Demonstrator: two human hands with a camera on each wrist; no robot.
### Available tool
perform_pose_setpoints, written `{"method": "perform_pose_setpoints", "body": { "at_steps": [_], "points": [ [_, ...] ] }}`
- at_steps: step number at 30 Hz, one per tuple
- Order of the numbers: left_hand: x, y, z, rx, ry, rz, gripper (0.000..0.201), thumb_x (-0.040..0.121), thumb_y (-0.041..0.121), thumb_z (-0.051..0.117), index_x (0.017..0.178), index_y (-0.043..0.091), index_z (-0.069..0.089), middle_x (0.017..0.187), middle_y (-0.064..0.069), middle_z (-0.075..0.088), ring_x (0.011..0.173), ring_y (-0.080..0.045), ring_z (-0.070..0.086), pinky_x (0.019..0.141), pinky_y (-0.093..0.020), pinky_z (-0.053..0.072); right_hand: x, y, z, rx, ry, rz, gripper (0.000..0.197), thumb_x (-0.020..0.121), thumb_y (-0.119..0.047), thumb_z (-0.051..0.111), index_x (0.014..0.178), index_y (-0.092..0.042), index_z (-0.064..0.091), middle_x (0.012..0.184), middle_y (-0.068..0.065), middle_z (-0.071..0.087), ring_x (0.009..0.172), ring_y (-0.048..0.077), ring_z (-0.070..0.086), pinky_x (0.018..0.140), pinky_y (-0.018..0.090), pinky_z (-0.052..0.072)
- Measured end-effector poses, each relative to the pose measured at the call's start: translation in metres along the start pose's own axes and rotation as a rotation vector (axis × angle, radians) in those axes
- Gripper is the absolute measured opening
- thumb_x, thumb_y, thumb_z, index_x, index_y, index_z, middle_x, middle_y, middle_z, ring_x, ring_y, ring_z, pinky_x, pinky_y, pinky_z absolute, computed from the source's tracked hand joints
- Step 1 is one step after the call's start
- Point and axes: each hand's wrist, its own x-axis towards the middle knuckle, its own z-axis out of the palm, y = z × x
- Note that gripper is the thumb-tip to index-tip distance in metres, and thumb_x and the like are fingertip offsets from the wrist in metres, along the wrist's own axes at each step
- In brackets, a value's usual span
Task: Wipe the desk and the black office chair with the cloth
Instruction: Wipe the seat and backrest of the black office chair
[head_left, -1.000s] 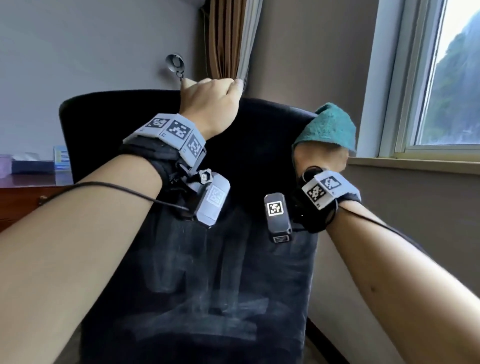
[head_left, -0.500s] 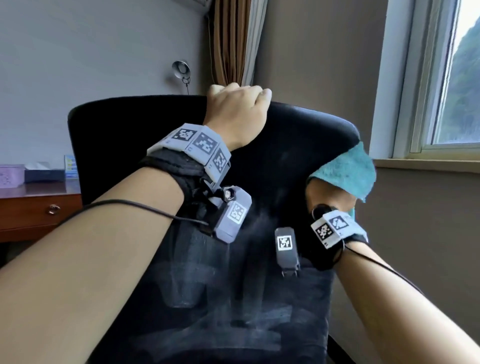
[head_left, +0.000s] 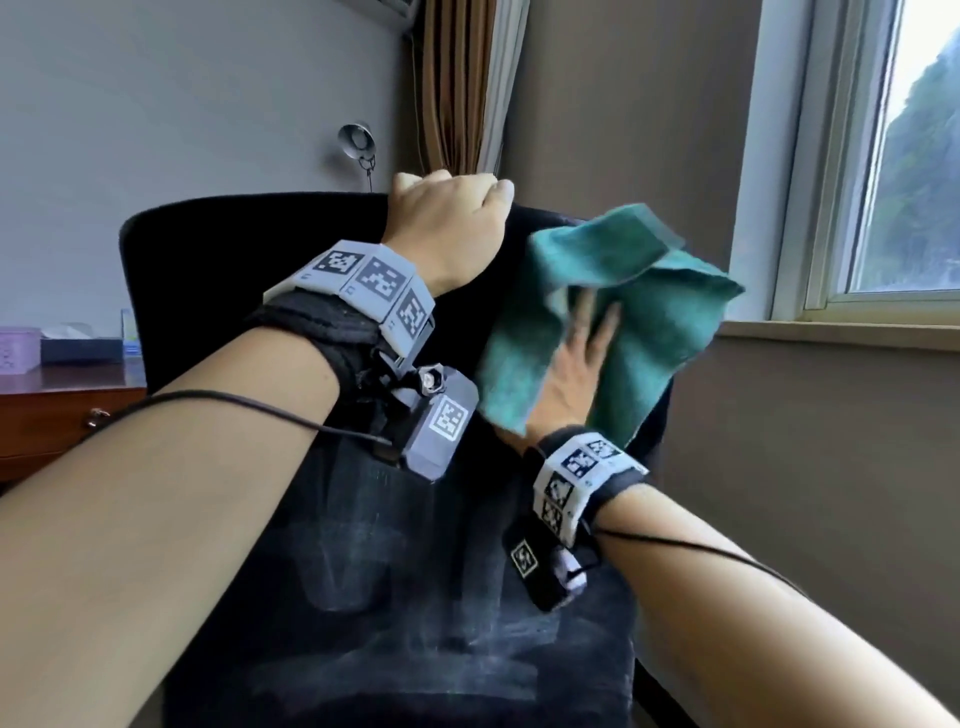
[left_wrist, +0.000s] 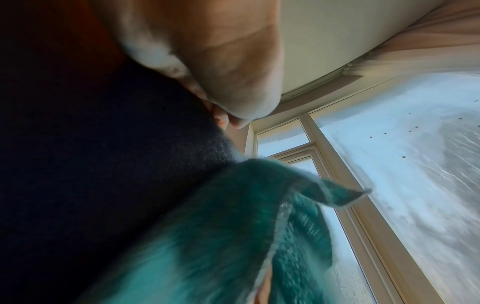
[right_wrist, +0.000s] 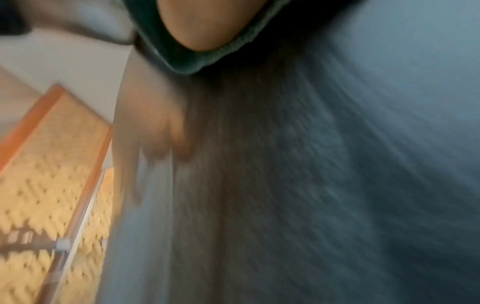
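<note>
Gripped by the left hand (head_left: 449, 228) is the top edge of the black office chair (head_left: 249, 244), the fingers being curled over the rim so that the backrest is steadied. Just to the right of that grip, the teal cloth (head_left: 660, 306) is pressed against the upper right of the backrest by the right hand (head_left: 576, 358), whose fingers are spread flat; the cloth is draped loosely over them and nothing is seen to be pinched. In the right wrist view only blur and a fold of cloth under the palm can be made out.

The chair-wiping step is judged to be in hand, with the upper backrest being worked. Pale streaks are seen lower down, below both hands, so a downward pass is probably called for next, with the cloth kept flat and the left-hand grip held firm against swivel. The worktop (head_left: 62, 374), well to the left of the grip, cannot be judged as wiped or not.
</note>
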Motion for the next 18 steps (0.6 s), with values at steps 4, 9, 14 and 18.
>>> {"method": "perform_pose_setpoints", "body": {
  "at_steps": [4, 9, 14, 18],
  "points": [
    [-0.003, -0.006, -0.006, -0.009, -0.021, 0.047, 0.043, 0.103, 0.028, 0.021, 0.105, 0.013, 0.062, 0.11, -0.004, 0.064, 0.111, -0.027, 0.05, 0.097, -0.037, 0.026, -0.008, 0.003, -0.01, 0.044, -0.159, -0.302, 0.04, 0.092, -0.023, 0.038, 0.103, -0.002, 0.07, 0.095, 0.015, 0.072, 0.084, 0.03, 0.068, 0.073, 0.035, 0.049],
    [-0.015, -0.048, -0.032, -0.066, 0.071, -0.042, 0.047, 0.102, 0.038, 0.026, 0.105, 0.015, 0.067, 0.114, -0.008, 0.067, 0.112, -0.029, 0.054, 0.1, -0.037, 0.035, 0.007, 0.03, -0.022, 0.068, -0.09, -0.008, 0.05, 0.1, -0.043, 0.027, 0.145, -0.02, 0.032, 0.15, 0.01, 0.037, 0.129, 0.032, 0.042, 0.104, 0.035, 0.027],
    [-0.06, -0.151, -0.052, -0.046, 0.222, -0.499, 0.051, 0.095, 0.046, 0.026, 0.115, 0.011, 0.057, 0.128, -0.022, 0.051, 0.122, -0.039, 0.041, 0.102, -0.045, 0.031, 0.0, 0.057, 0.023, 0.333, -0.122, 0.401, 0.077, 0.073, -0.036, 0.046, 0.14, 0.003, 0.04, 0.142, 0.022, 0.044, 0.133, 0.027, 0.04, 0.111, 0.014, 0.017],
    [-0.11, -0.17, -0.026, -0.565, 0.275, -0.895, 0.085, 0.083, 0.075, 0.042, 0.143, 0.017, 0.027, 0.146, -0.011, 0.03, 0.134, -0.03, 0.03, 0.111, -0.045, 0.026, -0.016, 0.004, 0.027, 0.308, -0.119, 0.247, 0.051, 0.072, -0.043, 0.037, 0.108, -0.012, 0.054, 0.09, 0.009, 0.058, 0.088, 0.01, 0.057, 0.082, 0.019, 0.041]
  ]
}}
